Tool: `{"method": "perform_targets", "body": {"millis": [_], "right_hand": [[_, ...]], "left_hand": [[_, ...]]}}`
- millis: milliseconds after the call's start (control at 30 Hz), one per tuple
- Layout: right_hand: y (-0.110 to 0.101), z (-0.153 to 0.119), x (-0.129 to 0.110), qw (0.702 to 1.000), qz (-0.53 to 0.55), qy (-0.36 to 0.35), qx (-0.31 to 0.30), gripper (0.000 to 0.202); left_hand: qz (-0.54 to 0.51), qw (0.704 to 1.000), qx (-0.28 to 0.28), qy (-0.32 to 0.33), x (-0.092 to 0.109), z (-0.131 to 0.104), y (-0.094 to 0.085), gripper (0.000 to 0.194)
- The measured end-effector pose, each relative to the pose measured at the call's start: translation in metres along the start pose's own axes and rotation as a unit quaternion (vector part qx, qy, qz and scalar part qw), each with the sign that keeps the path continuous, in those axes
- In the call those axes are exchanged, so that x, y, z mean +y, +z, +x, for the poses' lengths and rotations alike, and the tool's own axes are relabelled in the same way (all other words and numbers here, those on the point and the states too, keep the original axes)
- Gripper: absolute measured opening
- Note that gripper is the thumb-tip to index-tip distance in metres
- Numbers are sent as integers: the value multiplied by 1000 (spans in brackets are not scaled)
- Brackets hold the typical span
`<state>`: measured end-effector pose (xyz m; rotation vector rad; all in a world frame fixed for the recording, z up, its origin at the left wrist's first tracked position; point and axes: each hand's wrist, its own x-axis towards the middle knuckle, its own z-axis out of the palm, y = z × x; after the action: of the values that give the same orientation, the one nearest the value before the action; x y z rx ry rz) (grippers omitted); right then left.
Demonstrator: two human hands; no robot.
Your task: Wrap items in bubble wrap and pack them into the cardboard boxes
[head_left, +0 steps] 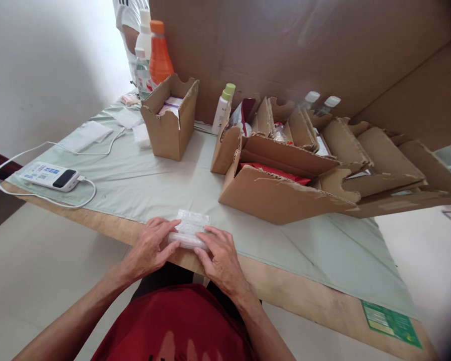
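Observation:
A partly rolled piece of clear bubble wrap (191, 224) lies at the table's front edge, its loose flap flat on the cloth and its rolled part nearest me. My left hand (156, 241) grips the left end of the roll between thumb and fingers. At the other end, my right hand (218, 250) has its thumb on the near side and its fingers over the top. Whether anything is inside the wrap, I cannot tell.
Cardboard bins (285, 195) with packets stand at right. Left of them are a white bottle (221, 113), a cardboard box (169, 130) and an orange bottle (160, 55). A white power bank (52, 175) with a cable lies far left. A person's sleeve (130, 15) shows behind.

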<state>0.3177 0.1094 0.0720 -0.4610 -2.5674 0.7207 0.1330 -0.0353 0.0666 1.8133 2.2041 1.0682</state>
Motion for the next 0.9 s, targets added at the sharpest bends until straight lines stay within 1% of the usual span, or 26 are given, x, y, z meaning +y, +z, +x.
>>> {"method": "perform_targets", "body": {"millis": [67,133,233,300,400,467,533,600,633,700,733,800,833,900], "right_hand": [[-2,-2,-3,999,-38,4,34,35],[0,-1,-5,995,-84,-16,50,42],[7,8,-4,992,-113,-46,9,40],[12,16,2,994,-98,-40,-8,36],[14,27,10,999,-38,-6,20,31],[13,31,10,998,11,29,48,28],[10,29,6,994,62,64,61,26],[8,23,-2,989,113,82,50,25],[7,19,-5,986,134,87,38,23],[3,9,-9,984,153,92,23,21],[-1,4,-9,983,155,97,20,21],[-14,-4,-7,980,161,117,14,28],[-23,-6,-5,977,170,127,6,35],[-42,-9,-2,968,199,148,-31,51]], "left_hand": [[11,1000,7,-20,-4,7,4,35],[31,998,23,-40,-8,17,10,34],[53,995,54,-70,-10,28,15,33],[40,991,79,-97,-8,26,15,32],[-45,978,114,-167,-1,11,12,34],[-142,955,124,-228,6,-1,12,40],[-248,924,114,-268,15,-7,15,51],[-326,901,88,-274,24,-6,18,63],[-347,895,73,-272,29,-3,20,67],[-359,892,51,-271,38,4,21,69],[-354,895,45,-268,42,8,22,69],[-323,912,27,-250,48,12,23,69],[-300,925,13,-232,51,12,24,70],[-254,950,-27,-179,55,12,29,75]]}}
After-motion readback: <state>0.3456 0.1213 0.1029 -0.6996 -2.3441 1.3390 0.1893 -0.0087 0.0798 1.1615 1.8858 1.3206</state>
